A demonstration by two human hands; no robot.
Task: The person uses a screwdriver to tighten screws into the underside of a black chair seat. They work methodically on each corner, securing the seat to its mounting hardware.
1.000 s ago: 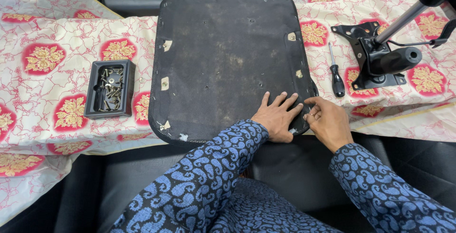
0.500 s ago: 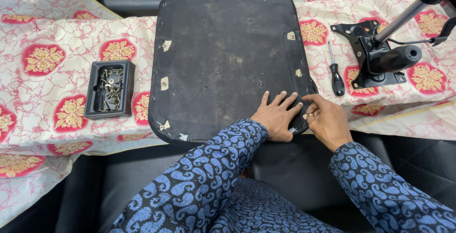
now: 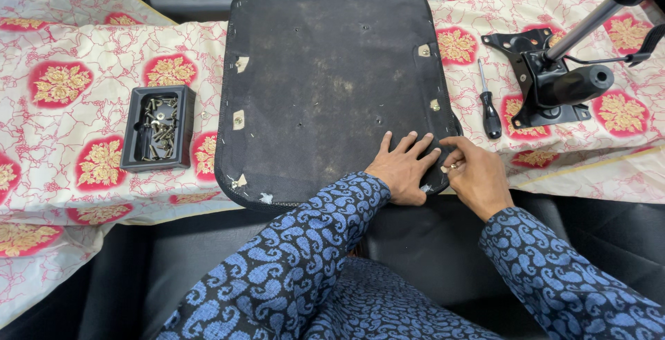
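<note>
A black chair seat base (image 3: 325,83) lies upside down on a floral cloth, its fabric underside dusty and stapled along the rim. My left hand (image 3: 402,168) rests flat on its near right corner, fingers spread. My right hand (image 3: 476,173) is beside it at the seat's right edge, fingertips pinched at the rim; whether it holds something small I cannot tell. Both arms wear blue paisley sleeves.
A black tray (image 3: 159,128) with several screws sits left of the seat. A black-handled screwdriver (image 3: 489,108) lies to the right, next to a black chair tilt mechanism (image 3: 554,83) with a gas cylinder. Black cushions lie at the near edge and behind the seat.
Both hands stay at the seat's near right corner. My right fingers have shifted slightly along the rim; nothing else has moved.
</note>
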